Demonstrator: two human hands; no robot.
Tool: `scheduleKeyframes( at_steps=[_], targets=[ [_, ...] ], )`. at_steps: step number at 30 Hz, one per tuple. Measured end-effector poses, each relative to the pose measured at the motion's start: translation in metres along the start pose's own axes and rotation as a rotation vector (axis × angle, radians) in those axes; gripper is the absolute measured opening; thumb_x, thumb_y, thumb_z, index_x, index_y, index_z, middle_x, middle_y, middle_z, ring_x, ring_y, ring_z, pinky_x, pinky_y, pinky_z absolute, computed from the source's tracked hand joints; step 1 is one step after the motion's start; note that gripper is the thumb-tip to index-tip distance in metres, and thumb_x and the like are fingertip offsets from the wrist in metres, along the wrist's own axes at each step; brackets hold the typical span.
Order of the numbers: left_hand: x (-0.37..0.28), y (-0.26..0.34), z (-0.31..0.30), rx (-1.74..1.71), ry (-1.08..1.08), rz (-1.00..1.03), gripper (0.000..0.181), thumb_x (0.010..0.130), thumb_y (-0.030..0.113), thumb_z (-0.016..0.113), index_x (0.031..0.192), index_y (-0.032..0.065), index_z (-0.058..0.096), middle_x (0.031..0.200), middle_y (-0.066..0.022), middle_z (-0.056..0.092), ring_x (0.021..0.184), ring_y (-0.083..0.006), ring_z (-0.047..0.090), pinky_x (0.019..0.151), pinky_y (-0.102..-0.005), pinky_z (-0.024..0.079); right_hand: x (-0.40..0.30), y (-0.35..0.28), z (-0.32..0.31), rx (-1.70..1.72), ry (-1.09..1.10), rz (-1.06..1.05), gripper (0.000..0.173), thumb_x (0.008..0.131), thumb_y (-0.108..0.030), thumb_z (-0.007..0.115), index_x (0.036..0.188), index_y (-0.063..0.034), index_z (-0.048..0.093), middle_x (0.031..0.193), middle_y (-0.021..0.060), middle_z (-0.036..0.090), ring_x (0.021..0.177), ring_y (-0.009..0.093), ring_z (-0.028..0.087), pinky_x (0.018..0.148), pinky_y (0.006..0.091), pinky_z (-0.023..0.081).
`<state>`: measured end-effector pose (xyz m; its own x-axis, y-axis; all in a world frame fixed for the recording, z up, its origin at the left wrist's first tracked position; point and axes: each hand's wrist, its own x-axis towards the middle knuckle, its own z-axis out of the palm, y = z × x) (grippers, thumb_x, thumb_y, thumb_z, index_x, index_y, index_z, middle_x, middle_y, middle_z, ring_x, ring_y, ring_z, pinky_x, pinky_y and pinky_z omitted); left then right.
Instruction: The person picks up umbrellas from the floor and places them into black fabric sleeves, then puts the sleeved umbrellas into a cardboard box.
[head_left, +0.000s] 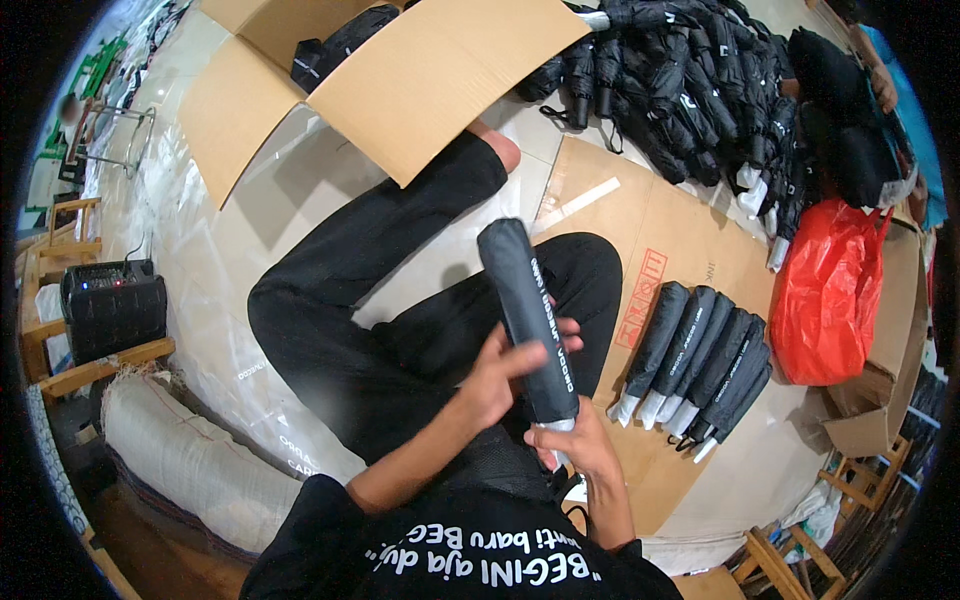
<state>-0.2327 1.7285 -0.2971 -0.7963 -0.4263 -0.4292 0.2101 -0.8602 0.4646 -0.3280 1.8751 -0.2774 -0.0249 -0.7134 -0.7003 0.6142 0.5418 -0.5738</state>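
Observation:
A folded black umbrella (517, 300) in a black sleeve with white lettering stands tilted above my lap. My right hand (581, 442) grips its lower end, where the handle is wrapped in clear plastic. Around the middle of the sleeve is my left hand (487, 382), slightly blurred, thumb side in front and fingertips showing behind. To the right, several sleeved umbrellas (697, 352) lie side by side on a flattened cardboard sheet (592, 187), their plastic-wrapped handles towards me.
An open cardboard box (450, 75) with black items inside stands ahead. Beyond the sheet lies a heap of black umbrellas (675, 82), with another person's hand (881, 86) nearby. A red plastic bag (829, 292) sits at right. Leftward are a black speaker (112, 307) and a woven sack (187, 450).

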Motion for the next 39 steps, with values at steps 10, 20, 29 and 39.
scheduleKeyframes(
  at_steps=[10, 20, 29, 39],
  targets=[
    [0.019, 0.003, 0.000, 0.149, 0.430, 0.052, 0.043, 0.078, 0.011, 0.080, 0.113, 0.0025, 0.056, 0.093, -0.0097, 0.065, 0.084, -0.0220, 0.068, 0.078, -0.0370, 0.056, 0.014, 0.017, 0.017, -0.679, 0.464, -0.154, 0.019, 0.080, -0.012, 0.076, 0.086, -0.0011, 0.061, 0.064, 0.0073, 0.063, 0.049, 0.016, 0.060, 0.046, 0.0279, 0.044],
    [0.024, 0.018, -0.016, 0.076, 0.400, 0.096, 0.041, 0.080, 0.010, 0.076, 0.113, 0.0011, 0.055, 0.091, -0.0094, 0.064, 0.080, -0.0213, 0.068, 0.075, -0.0344, 0.056, 0.026, 0.012, 0.015, 0.374, 0.101, -0.106, 0.044, 0.093, -0.020, 0.072, 0.124, -0.0016, 0.047, 0.090, 0.0134, 0.067, 0.077, 0.020, 0.069, 0.069, 0.0293, 0.057],
    [0.026, 0.022, -0.025, 0.013, 0.607, 0.160, 0.029, 0.080, 0.010, 0.077, 0.102, 0.0012, 0.060, 0.086, -0.0100, 0.065, 0.076, -0.0207, 0.068, 0.070, -0.0331, 0.056, 0.014, 0.024, 0.029, -0.120, 0.458, -0.412, 0.036, 0.083, -0.001, 0.081, 0.111, 0.0011, 0.058, 0.103, 0.0105, 0.067, 0.098, 0.017, 0.066, 0.080, 0.0280, 0.053],
    [0.013, 0.007, -0.023, 0.091, 0.587, 0.163, 0.034, 0.079, 0.006, 0.078, 0.105, 0.0021, 0.057, 0.091, -0.0087, 0.066, 0.079, -0.0186, 0.068, 0.071, -0.0321, 0.055, 0.031, 0.035, 0.027, -0.111, 0.359, -0.365, 0.053, 0.080, -0.008, 0.085, 0.120, -0.0016, 0.050, 0.106, 0.0126, 0.068, 0.097, 0.016, 0.066, 0.084, 0.0283, 0.051]
  ],
)
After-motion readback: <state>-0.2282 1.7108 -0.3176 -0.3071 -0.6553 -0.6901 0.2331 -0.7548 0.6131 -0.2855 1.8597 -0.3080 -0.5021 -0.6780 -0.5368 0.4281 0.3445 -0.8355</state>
